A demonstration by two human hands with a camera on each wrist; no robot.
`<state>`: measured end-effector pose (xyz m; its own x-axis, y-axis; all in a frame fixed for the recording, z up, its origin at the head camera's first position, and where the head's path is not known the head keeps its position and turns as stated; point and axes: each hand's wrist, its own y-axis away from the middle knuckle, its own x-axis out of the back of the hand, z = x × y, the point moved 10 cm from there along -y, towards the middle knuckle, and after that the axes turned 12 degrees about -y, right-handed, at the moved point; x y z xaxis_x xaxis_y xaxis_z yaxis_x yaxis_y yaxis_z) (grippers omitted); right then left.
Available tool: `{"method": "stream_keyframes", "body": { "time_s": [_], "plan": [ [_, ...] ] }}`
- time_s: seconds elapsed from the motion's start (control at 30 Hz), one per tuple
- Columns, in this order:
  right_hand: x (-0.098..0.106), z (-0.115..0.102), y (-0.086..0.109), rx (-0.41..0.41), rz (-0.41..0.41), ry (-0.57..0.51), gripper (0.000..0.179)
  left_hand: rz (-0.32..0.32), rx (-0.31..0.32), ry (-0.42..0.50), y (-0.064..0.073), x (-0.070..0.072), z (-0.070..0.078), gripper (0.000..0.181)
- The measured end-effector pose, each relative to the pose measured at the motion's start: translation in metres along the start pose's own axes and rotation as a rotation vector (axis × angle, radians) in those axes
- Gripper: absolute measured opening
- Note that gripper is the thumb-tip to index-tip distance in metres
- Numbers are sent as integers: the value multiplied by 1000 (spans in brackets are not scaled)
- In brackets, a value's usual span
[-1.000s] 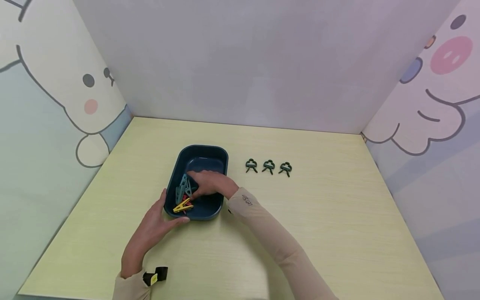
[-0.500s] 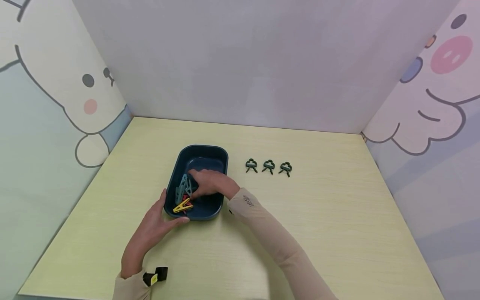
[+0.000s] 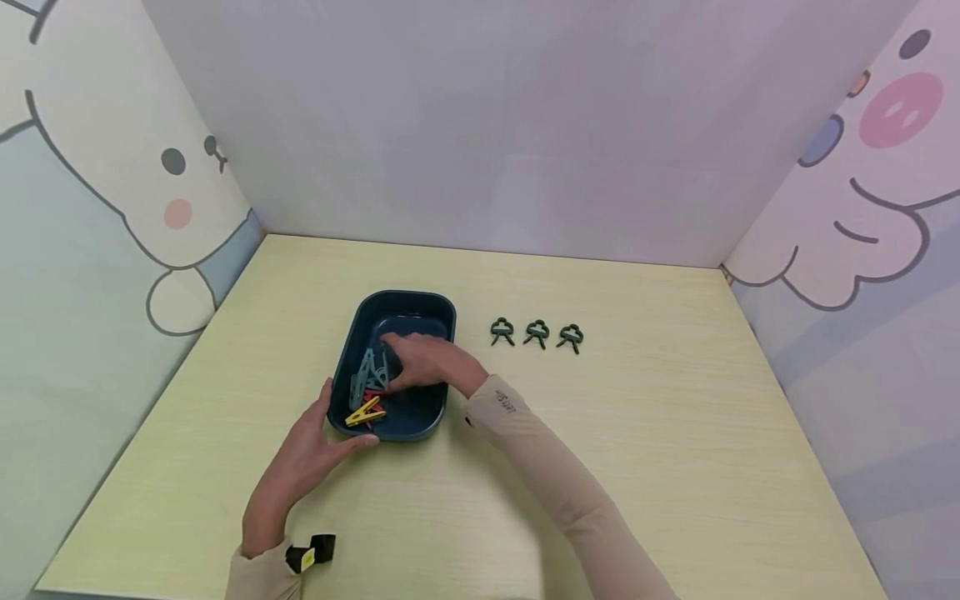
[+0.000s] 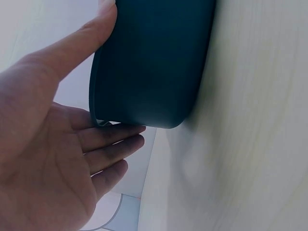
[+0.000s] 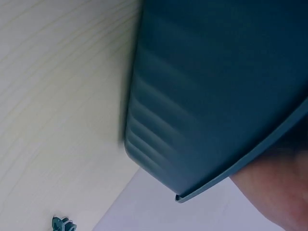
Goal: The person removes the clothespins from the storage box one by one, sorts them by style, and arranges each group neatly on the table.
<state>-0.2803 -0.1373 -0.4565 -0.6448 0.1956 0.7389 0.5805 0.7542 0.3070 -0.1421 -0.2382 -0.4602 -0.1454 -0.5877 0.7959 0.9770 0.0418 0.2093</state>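
Observation:
A dark blue plastic bin (image 3: 442, 333) stands on the table and holds several clothespins. My left hand (image 3: 306, 446) is at its near left corner, thumb along the front wall and straight fingers against the left side; the left wrist view shows the open palm (image 4: 48, 168) beside the bin. My right hand (image 3: 431, 364) reaches over the right rim into the bin, thumb and forefinger around a light blue clothespin (image 3: 382, 375). Another light blue clothespin (image 3: 362, 383) lies left of it, with a red clothespin (image 3: 372, 398) and a yellow clothespin (image 3: 365, 412) nearer the front.
Three dark green clips (image 3: 502, 331) stand in a row on the table (image 3: 637, 433) right of the bin; one green clip (image 5: 63, 224) shows at the bottom of the right wrist view. Walls with cartoon drawings (image 3: 180, 175) enclose the table's back and sides.
My right hand has shifted slightly right and away from me inside the bin, and one light blue clothespin has moved right with it. The left hand and bin stay put.

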Motion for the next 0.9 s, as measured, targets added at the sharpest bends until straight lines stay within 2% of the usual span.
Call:
{"method": "stream_keyframes", "body": {
  "time_s": [0.33, 0.47, 0.77, 0.9],
  "plan": [
    [11, 2, 7, 30, 26, 3, 88, -11, 10, -3, -1, -2, -2, 121],
    [15, 2, 12, 69, 43, -14, 89, -11, 10, -4, -1, -2, -2, 121],
    [28, 9, 28, 80, 104, -83, 90, -21, 19, -8, -1, -3, -3, 122],
    [37, 9, 35, 117, 143, -107, 90, -23, 21, -10, -1, -3, -4, 123]
  ]
}}
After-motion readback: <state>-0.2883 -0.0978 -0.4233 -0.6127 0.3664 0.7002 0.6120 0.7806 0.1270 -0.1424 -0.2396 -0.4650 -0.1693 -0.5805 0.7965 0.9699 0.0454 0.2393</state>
